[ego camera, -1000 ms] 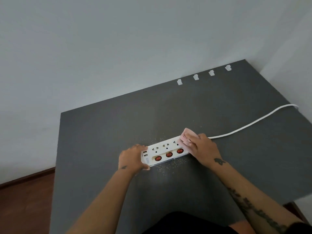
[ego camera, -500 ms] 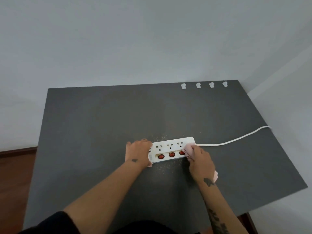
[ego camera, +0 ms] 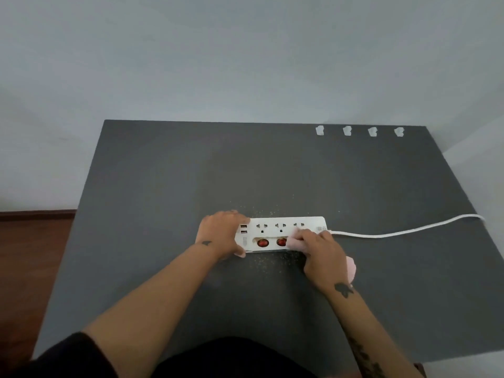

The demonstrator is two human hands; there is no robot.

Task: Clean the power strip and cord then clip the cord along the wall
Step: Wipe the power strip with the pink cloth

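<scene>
A white power strip point(ego camera: 281, 233) lies flat near the middle of the dark grey counter point(ego camera: 163, 186), its long side running left to right; fine pale specks point(ego camera: 263, 261) are scattered on the counter along its near and far edges. The left hand point(ego camera: 221, 236) grips the strip's left end, fingers over the far edge and thumb at the near edge, beside the USB ports; the right hand point(ego camera: 317, 253) presses a pink cloth point(ego camera: 296, 242) onto the strip's right part, fingers curled around the cloth, which covers the third red switch; two red switches point(ego camera: 263, 243) remain visible; a tail of the cloth shows behind the right wrist. The white cord point(ego camera: 395, 233) leaves the strip's right end and runs to the counter's right edge. Four white clips point(ego camera: 347, 130) sit in a row at the counter's far edge, against the wall point(ego camera: 245, 64).
</scene>
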